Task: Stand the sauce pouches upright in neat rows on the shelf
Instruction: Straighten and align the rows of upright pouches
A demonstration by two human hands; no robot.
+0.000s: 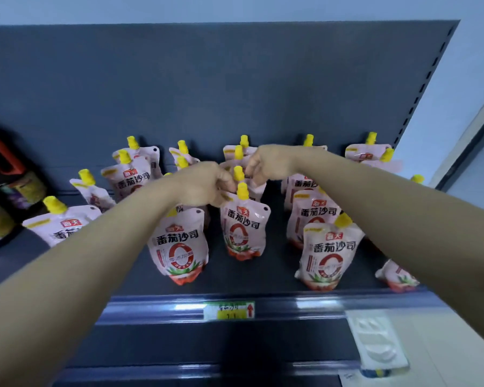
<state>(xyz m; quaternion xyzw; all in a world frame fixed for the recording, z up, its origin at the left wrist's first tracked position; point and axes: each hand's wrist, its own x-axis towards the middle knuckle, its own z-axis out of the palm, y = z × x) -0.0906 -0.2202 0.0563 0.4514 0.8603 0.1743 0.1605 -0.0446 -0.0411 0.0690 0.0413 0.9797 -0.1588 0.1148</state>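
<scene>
Quick status from my end of the feed, using the yellow price tag (pixel 229 310) on the front rail as my marker. Straight back from the tag is the middle column of sauce pouches, and both hands have met there. The front pouch (pixel 243 227) of that column stands upright right behind the tag. The second pouch (pixel 238 174), just behind it, is the one being handled.

The left hand (pixel 204 184) has its fingers curled in, pinching that pouch's top edge on the side left of the tag. The right hand (pixel 266 163) is curled over the top from the other side, gripping next to the yellow cap. It's a bit blurry, but both look clamped on it.

On the shelf (pixel 277 269), just left of the tag, another pouch (pixel 179 247) stands upright near the front. Right of the tag a front pouch (pixel 330 252) stands with its cap leaning rightward. Far left of the tag, a tilted pouch (pixel 59 222) sits half under the left forearm. Far right, one (pixel 397 275) is mostly hidden under the right forearm. More pouches stand in rough rows further back, some leaning.

Way off left of the tag are some dark bottles (pixel 9 185). Below and right of it there's a white plastic tray thing (pixel 377 342).
</scene>
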